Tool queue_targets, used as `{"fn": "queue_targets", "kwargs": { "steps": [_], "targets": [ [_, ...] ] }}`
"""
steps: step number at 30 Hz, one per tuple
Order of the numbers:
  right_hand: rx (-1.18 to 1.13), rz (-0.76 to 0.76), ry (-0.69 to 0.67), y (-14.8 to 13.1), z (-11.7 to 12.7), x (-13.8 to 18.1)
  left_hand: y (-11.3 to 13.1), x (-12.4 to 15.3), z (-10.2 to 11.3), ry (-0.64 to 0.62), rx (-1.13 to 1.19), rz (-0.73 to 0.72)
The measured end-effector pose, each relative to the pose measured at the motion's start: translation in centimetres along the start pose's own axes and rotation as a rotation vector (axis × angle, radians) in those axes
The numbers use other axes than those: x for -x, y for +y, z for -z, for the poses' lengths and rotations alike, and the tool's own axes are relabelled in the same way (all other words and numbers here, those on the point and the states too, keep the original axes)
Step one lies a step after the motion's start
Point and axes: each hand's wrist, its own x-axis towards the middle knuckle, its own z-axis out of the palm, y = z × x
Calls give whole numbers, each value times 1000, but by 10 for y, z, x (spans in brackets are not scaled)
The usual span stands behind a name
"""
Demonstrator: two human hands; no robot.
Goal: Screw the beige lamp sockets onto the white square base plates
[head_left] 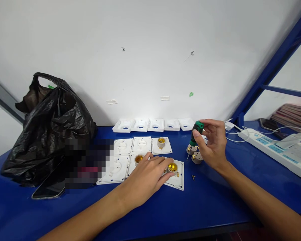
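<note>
My right hand (212,144) is closed around the green and black handle of a screwdriver (197,132), its thin shaft slanting down towards the table. My left hand (150,170) grips a round lamp socket (172,167) with a brass-coloured inside, thumb and fingers on its sides. That socket sits on a white square plate (177,183), turned slightly askew. Another socket (138,158) shows partly behind my left hand, and one more socket (161,142) stands on a plate at the back. Loose sockets (197,158) lie beneath the screwdriver. Small brass screws (193,177) rest nearby.
White square frames (156,125) stand in a row along the wall. Bare white plates (115,169) lie left of my left hand. A black plastic bag (57,127) and a phone (50,185) are at the left. A power strip (278,150) with cables runs along the right.
</note>
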Motion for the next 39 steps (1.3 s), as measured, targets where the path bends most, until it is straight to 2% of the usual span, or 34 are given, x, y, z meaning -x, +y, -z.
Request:
{"fn": "queue_targets", "kwargs": {
  "steps": [5, 10, 19, 28, 35, 39],
  "targets": [
    [-1, 6, -9, 0, -1, 0, -2, 2, 0, 32, 4, 14],
    [-7, 9, -1, 0, -1, 0, 0, 6, 1, -3, 91, 24],
    [-22, 33, -13, -4, -1, 1, 8, 3, -1, -55, 90, 23],
    [-18, -27, -189, -5, 0, 3, 3, 6, -9, -44, 37, 125],
    [-6, -59, -336, -6, 0, 0, 2, 5, -12, -12, -3, 96],
    [2, -24, -358, -6, 1, 0, 3, 5, -10, -17, 5, 86]
  ]
}}
